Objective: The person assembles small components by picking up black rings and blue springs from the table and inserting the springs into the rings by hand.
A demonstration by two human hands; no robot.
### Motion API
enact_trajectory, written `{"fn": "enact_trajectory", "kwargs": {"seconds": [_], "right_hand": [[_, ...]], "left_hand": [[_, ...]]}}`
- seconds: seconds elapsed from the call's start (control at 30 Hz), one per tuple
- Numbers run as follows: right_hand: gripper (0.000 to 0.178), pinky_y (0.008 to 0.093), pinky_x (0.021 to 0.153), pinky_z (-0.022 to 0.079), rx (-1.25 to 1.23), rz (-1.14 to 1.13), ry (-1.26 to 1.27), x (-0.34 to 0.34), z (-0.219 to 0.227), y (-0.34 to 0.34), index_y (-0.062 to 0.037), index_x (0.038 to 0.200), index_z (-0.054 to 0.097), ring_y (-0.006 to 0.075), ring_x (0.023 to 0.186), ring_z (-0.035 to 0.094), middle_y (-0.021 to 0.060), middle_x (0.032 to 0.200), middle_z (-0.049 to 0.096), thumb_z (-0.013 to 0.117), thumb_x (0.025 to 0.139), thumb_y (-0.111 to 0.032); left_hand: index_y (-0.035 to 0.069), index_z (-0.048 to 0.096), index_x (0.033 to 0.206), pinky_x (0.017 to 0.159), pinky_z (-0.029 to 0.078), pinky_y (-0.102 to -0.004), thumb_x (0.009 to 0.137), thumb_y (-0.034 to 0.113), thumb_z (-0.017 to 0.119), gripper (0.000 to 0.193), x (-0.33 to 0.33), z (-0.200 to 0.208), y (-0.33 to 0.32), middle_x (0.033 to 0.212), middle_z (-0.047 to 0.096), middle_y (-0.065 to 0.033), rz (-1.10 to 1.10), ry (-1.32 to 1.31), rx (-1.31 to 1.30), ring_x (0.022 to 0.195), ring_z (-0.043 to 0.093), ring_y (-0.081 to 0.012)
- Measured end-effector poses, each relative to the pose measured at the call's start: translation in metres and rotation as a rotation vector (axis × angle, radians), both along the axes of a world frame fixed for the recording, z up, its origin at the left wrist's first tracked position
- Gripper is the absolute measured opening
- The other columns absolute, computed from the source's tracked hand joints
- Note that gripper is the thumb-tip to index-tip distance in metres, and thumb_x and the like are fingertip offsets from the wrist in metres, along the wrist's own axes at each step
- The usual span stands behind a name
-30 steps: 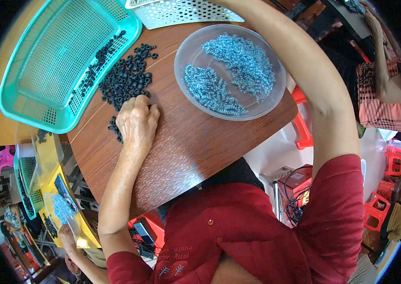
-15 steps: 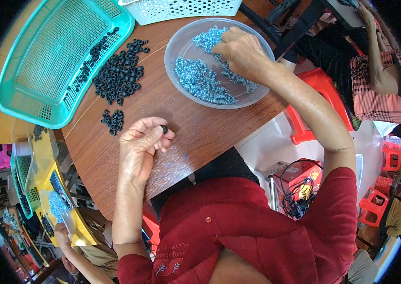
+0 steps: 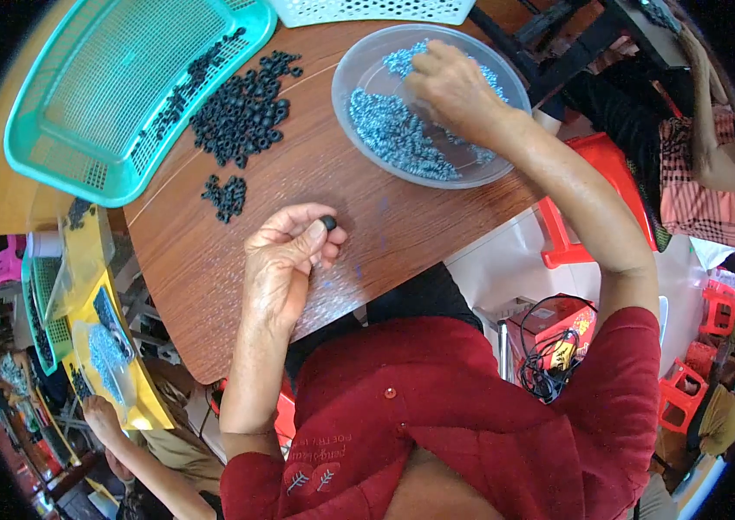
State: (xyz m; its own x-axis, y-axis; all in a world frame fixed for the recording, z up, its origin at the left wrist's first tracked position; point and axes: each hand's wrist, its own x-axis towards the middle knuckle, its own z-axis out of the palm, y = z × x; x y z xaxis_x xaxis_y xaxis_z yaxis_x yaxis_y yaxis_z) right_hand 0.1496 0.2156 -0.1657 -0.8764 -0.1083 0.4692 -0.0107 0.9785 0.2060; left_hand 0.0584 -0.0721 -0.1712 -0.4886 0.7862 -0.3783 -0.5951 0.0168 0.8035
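Between the thumb and fingers of my left hand is a small round black piece, held above the wooden table near its front edge. My right hand reaches into a clear plastic bowl, fingers bent down among small blue-silver coiled springs. Its fingertips are hidden, so whether a spring is pinched in them does not show. A heap of black ring-like pieces lies on the table left of the bowl. A smaller cluster of them sits nearer my left hand.
A turquoise basket with more black pieces stands at the far left, a white perforated basket at the back. Beyond the table's right edge are a red stool and a person in a checked top. Another person's hand works at lower left.
The whole view has shifted, so table, bowl and baskets appear further right and slightly higher. My left hand keeps the black piece; my right hand stays in the bowl, dipping among the springs.
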Motion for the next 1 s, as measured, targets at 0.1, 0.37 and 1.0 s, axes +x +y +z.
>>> {"fn": "enact_trajectory", "kwargs": {"seconds": [0.1,0.37,1.0], "right_hand": [[0.002,0.0391,0.069,0.048,-0.1,-0.008,0.088,0.008,0.007,-0.008,-0.0063,0.071,0.062,0.03,0.078,0.056,0.0093,0.073,0.058,0.062,0.07,-0.008],[0.008,0.0349,0.067,0.046,-0.871,0.051,0.132,0.036,0.038,-0.095,-0.0058,0.082,0.066,0.0265,0.076,0.06,0.0097,0.076,0.062,0.066,0.075,-0.01],[0.012,0.0309,0.061,0.043,-0.957,0.135,0.288,0.036,0.011,-0.16,-0.0034,0.081,0.065,0.0216,0.068,0.055,0.0069,0.072,0.059,0.071,0.07,-0.004]], "left_hand": [[-0.005,0.061,0.101,0.059,0.048,-0.0263,0.083,0.005,0.064,0.021,0.004,0.002,0.001,0.085,0.066,-0.0166,0.021,-0.115,0.107,0.065,0.061,-0.0176],[-0.006,0.059,0.103,0.062,0.049,-0.0293,0.085,0.005,0.062,0.021,0.011,0.001,-0.001,0.088,0.065,-0.0183,0.042,-0.222,0.208,0.07,0.061,-0.0194],[-0.004,0.061,0.102,0.065,0.045,-0.0217,0.082,0.0,0.065,0.021,0.041,0.01,-0.006,0.081,0.061,-0.006,0.246,0.069,0.217,0.069,0.055,-0.011]]}}
